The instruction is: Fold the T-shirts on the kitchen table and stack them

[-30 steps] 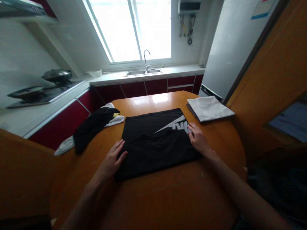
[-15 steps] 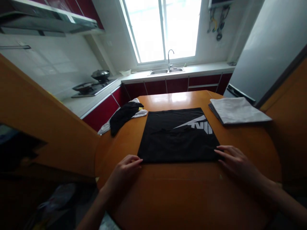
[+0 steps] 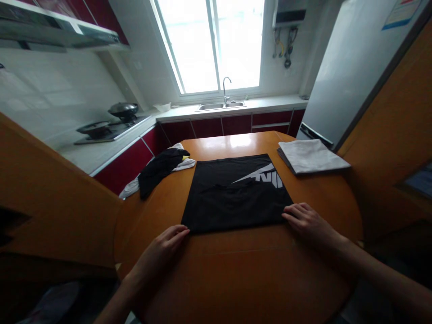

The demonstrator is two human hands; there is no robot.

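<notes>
A black fabric garment (image 3: 232, 204) with a pale grey angular print (image 3: 270, 176) lies flat and folded into a broad four-sided shape in the middle of a glossy orange-brown wooden surface (image 3: 236, 279), its print near the far right corner. The person's bare left hand (image 3: 165, 245) is at the garment's near left corner, thumb and fingertips brought together on the cloth's edge. The bare right hand (image 3: 312, 225) is at the near right corner, its fingers bent and likewise closed on the edge there. The near edge runs nearly straight between the two hands. Beyond the left side of the garment, a loose, crumpled heap of black and white cloth (image 3: 162, 168) with a small yellow patch lies along the rim of the surface. Toward the far right, apart from the garment, sits a neat flat stack of folded cloth (image 3: 313, 157), pale grey on top and darker beneath. Past the surface, a white countertop (image 3: 266, 104) holds a double-basin metal sink (image 3: 219, 106) with a curved chrome faucet (image 3: 225, 90) under a bright window (image 3: 209, 45).
</notes>
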